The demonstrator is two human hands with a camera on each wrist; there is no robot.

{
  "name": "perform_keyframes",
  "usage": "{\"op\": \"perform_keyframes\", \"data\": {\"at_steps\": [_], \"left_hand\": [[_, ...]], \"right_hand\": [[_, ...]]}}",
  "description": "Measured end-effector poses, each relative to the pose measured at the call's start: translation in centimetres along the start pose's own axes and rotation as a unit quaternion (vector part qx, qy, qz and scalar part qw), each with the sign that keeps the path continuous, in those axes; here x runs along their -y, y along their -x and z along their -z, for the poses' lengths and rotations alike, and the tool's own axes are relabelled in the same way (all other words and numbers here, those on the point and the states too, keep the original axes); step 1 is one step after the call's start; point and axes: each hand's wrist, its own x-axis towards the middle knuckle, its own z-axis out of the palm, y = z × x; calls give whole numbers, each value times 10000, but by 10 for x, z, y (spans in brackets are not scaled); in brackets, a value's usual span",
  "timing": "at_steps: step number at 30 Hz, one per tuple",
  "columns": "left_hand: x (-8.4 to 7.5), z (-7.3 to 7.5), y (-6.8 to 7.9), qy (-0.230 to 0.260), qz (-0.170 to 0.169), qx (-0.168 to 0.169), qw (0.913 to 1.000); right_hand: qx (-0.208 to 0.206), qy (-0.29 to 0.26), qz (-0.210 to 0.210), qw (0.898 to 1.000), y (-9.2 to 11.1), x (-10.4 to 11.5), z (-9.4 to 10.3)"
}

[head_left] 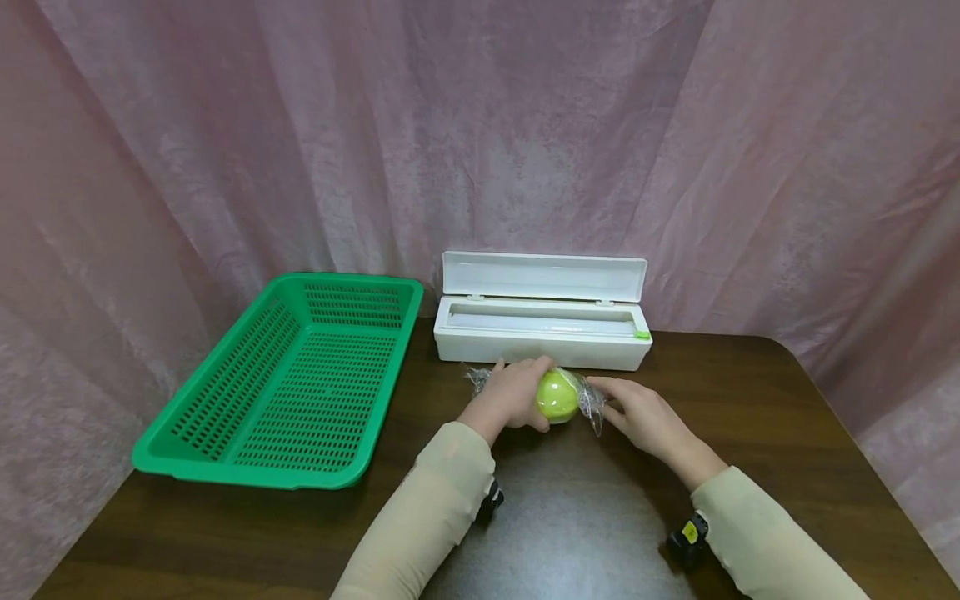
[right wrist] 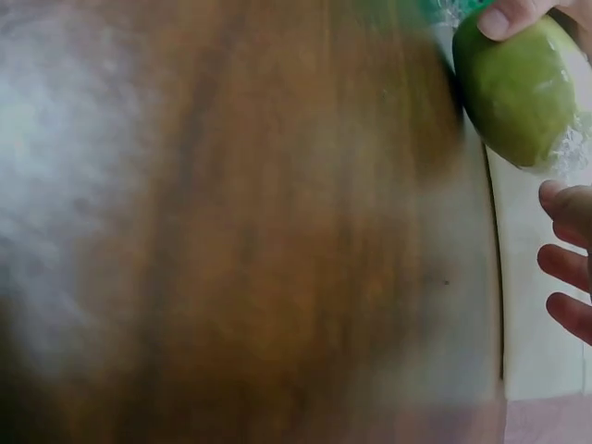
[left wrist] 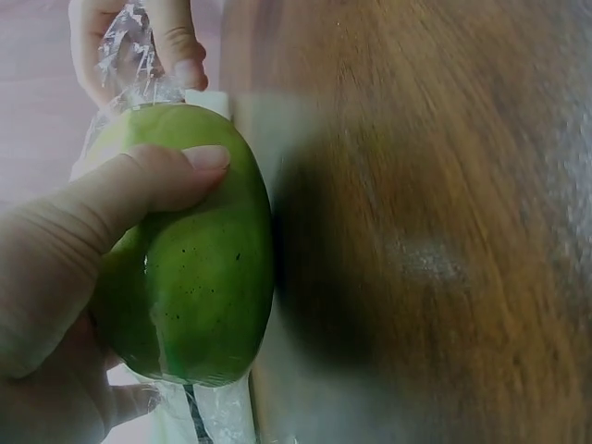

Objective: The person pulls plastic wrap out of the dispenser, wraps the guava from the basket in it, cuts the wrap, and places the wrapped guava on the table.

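Observation:
My left hand (head_left: 513,396) grips a green apple (head_left: 557,396) from its left side, the thumb lying across the skin in the left wrist view. Clear cling film (head_left: 592,403) wraps the apple, with crumpled ends sticking out at both sides. At the right-hand end of the film is my right hand (head_left: 645,419), its thumb and index finger apart on either side of the film. The right wrist view shows the right fingers (right wrist: 566,265) loosely bent and spread beside the film. Just behind the hands stands a white cling film dispenser (head_left: 540,346), its lid raised and a roll inside.
A green perforated plastic basket (head_left: 390,379) stands at the left of the dark wooden table (head_left: 750,400). Pink curtains (head_left: 525,125) hang behind the table and along its sides. A small green piece (head_left: 642,335) sits at the dispenser's right end.

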Motion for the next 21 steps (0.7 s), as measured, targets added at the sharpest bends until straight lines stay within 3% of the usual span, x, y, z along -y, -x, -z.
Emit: {"op": "perform_keyframes", "data": {"at_steps": [8, 12, 21], "left_hand": [[2, 2, 0, 65, -9, 103, 9999], [3, 3, -1, 71, -15, 102, 9999], [2, 4, -1, 177, 27, 203, 9996]], "right_hand": [[-96, -33, 269, 9996, 5, 8, -3], [-128, 177, 649, 9976, 4, 8, -4], [-1039, 312, 1553, 9819, -3, 3, -10]]}}
